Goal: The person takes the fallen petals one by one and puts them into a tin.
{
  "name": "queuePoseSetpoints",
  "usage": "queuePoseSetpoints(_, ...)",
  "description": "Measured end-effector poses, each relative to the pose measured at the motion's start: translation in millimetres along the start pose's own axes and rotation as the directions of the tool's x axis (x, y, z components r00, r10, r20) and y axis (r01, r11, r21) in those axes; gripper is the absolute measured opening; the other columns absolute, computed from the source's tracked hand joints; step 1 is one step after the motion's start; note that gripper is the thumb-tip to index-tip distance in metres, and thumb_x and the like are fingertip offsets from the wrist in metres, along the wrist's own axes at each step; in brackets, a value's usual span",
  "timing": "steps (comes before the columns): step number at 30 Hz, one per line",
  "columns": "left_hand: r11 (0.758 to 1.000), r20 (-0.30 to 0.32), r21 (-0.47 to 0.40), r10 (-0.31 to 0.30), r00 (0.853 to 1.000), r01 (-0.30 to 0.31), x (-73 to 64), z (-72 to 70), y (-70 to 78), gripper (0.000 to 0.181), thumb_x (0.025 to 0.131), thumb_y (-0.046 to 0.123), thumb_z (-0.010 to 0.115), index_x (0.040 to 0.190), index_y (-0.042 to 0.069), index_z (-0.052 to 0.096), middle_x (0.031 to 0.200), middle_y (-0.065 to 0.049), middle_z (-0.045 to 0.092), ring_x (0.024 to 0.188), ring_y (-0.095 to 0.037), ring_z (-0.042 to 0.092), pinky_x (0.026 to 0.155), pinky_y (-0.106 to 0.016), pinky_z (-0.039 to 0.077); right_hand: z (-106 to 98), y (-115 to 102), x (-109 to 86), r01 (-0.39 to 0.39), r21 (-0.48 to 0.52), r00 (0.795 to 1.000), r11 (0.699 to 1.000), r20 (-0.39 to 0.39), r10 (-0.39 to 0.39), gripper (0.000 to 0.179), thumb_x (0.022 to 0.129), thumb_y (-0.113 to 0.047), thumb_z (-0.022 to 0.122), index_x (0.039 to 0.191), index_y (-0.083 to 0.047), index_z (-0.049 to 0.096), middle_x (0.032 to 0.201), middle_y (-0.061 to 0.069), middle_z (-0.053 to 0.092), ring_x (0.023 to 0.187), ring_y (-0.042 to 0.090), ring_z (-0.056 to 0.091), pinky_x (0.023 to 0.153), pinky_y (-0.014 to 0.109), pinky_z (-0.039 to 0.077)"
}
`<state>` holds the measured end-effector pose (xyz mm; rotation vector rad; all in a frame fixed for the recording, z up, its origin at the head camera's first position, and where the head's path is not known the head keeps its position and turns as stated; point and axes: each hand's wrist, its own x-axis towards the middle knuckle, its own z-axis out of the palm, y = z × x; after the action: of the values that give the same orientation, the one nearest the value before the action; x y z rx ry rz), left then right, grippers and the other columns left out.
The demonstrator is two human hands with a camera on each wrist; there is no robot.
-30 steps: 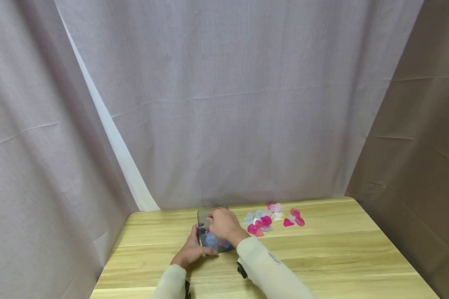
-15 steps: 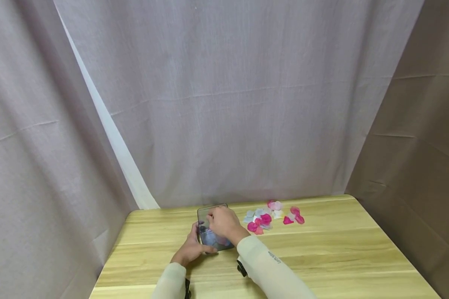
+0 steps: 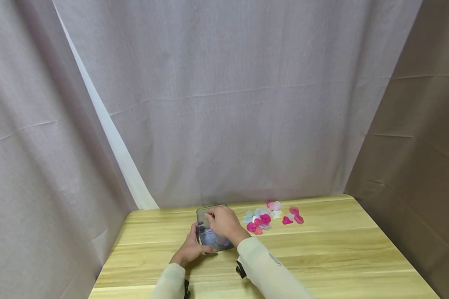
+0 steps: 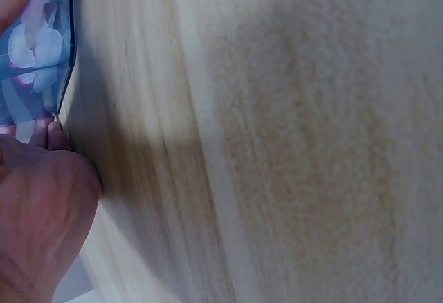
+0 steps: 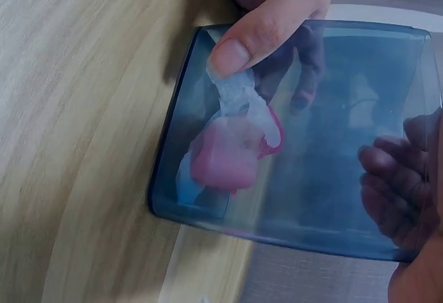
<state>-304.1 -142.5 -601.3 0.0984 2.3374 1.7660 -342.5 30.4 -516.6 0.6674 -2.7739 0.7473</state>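
Note:
A translucent blue-grey plastic box [image 3: 208,238] stands on the wooden table near its far edge. My left hand [image 3: 190,250] grips it low down, thumb across the near wall and fingers round the left side. Through the wall, pink and white petals [image 5: 228,158] show heaped at its bottom. My right hand [image 3: 224,222] is at the top opening with bent fingers. In the right wrist view, several fingers [image 5: 394,185] show through the wall near the rim; I cannot tell whether they hold a petal.
Loose petals [image 3: 265,218] in pink, white and pale blue lie to the right of the box, with a smaller pink group [image 3: 294,216] beyond. Grey curtains [image 3: 247,124] hang close behind the table [image 3: 333,249] and along both sides.
A pink spot seen beneath the right hand's fingers a second ago no longer shows. Both hands and the box have stayed almost in place.

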Motion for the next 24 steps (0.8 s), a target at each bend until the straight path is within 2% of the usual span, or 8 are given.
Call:
queuePoseSetpoints(6, 1.0, 0.011, -0.008, -0.002, 1.0, 0.002, 1.8, -0.5, 2.2, 0.112, 0.073, 0.01, 0.093, 0.163, 0.013, 0.026, 0.161, -0.018, 0.046, 0.149, -0.042, 0.04, 0.129, -0.075, 0.016, -3, 5, -1.6, 0.033, 0.055, 0.999, 0.998, -0.026, -0.032, 0.029, 0.109, -0.033, 0.057, 0.109, -0.015, 0.08, 0.106, -0.001, 0.081, 0.104, 0.022, 0.071, 0.095, 0.042, 0.059)
queuePoseSetpoints(11, 1.0, 0.029, -0.025, -0.004, 1.0, 0.004, 2.1, 0.4, 3.6, 0.115, 0.073, 0.01, 0.094, 0.164, 0.012, 0.024, 0.162, -0.017, 0.045, 0.151, -0.042, 0.038, 0.129, -0.075, 0.015, -14, 13, -17.8, 0.084, 0.122, 0.991, 0.989, -0.117, -0.07, 0.029, 0.11, -0.03, 0.056, 0.118, -0.012, 0.078, 0.113, 0.002, 0.077, 0.109, 0.02, 0.066, 0.098, 0.043, 0.058)
queuePoseSetpoints(16, 0.999, 0.013, -0.04, 0.003, 1.0, -0.003, -2.2, -1.2, 1.8, 0.113, 0.072, 0.008, 0.094, 0.163, 0.012, 0.025, 0.159, -0.018, 0.046, 0.147, -0.041, 0.041, 0.128, -0.076, 0.017, -28, 16, -58.3, 0.132, 0.097, 0.968, 0.986, -0.225, -0.107, 0.025, 0.107, -0.027, 0.062, 0.123, -0.013, 0.074, 0.114, -0.001, 0.075, 0.11, 0.016, 0.064, 0.097, 0.039, 0.058)
queuePoseSetpoints(21, 0.999, 0.008, -0.034, 0.019, 1.0, -0.018, -3.3, -1.8, -0.1, 0.113, 0.07, 0.006, 0.094, 0.161, 0.01, 0.027, 0.157, -0.019, 0.048, 0.146, -0.041, 0.043, 0.128, -0.076, 0.016, -44, 17, -110.2, 0.168, 0.073, 0.952, 0.983, -0.272, -0.142, 0.016, 0.1, -0.022, 0.071, 0.115, -0.016, 0.075, 0.107, -0.007, 0.072, 0.106, 0.008, 0.063, 0.093, 0.032, 0.059)
queuePoseSetpoints(24, 0.999, 0.015, -0.039, 0.033, 0.999, -0.032, -1.0, -2.5, 0.8, 0.112, 0.07, 0.006, 0.093, 0.161, 0.009, 0.027, 0.156, -0.019, 0.048, 0.146, -0.041, 0.042, 0.128, -0.076, 0.015, -51, 19, -127.7, 0.178, 0.06, 0.942, 0.982, -0.298, -0.153, 0.013, 0.097, -0.018, 0.075, 0.11, -0.018, 0.075, 0.103, -0.009, 0.072, 0.102, 0.006, 0.064, 0.091, 0.031, 0.06)
